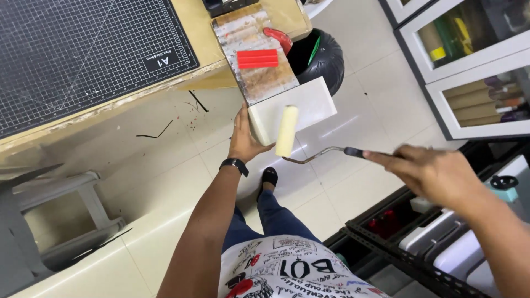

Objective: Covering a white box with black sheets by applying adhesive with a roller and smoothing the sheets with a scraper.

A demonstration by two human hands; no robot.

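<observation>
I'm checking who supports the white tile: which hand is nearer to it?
Left. The left hand grips the white tile at its near edge; the right hand stays off to the side, holding the paint roller handle.

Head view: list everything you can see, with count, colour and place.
cutting mat: 1, black with white grid, on the bench top left
bench: 1, tan, top left
tray: 1, stained, overhanging the bench edge
red pieces: 2, on the tray
block: 1, white, held below the tray
roller: 1, cream, against the block
bin: 1, black, on the floor
stool: 1, grey, lower left
cabinets: white, glass doors, right
left hand: holds the block
right hand: holds the roller handle
</observation>
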